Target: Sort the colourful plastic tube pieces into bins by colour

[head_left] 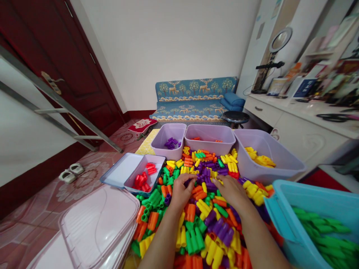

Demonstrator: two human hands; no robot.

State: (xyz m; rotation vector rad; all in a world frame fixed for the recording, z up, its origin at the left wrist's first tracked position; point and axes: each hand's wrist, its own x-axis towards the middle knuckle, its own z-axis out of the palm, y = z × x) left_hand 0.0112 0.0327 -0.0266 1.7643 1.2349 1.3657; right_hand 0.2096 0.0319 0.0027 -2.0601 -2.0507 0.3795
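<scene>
Head view: A person's bare left hand [181, 189] and bare right hand [230, 188] reached into a broad heap of yellow, green, orange and purple plastic tube pieces [195, 239], spread over a worktop [146, 145] with a yellow patterned cover at its far left corner. The left thumb and forefinger bent close to each other above purple and yellow pieces; the right fingers curved down beside yellow ones. Whether either grip was clamped on a piece or merely resting against it could not be told, the fingertips being too small and crowded

Around the heap stood a lilac plastic bin with purple pieces [168, 153], a lilac plastic bin with a few orange pieces [210, 145], a wide lilac plastic bin with yellow pieces [249, 170], a turquoise plastic tub with green pieces [286, 224] and a small lilac plastic box with red pieces [155, 160]

Good handling, by the look of it, called for fingertips closing lightly on a tube's rounded sides, lifting straight up so that tangled neighbours stayed put. Working from the loose top layer, one colour at a time, seemed likelier to spare the hands a snag than digging
</scene>
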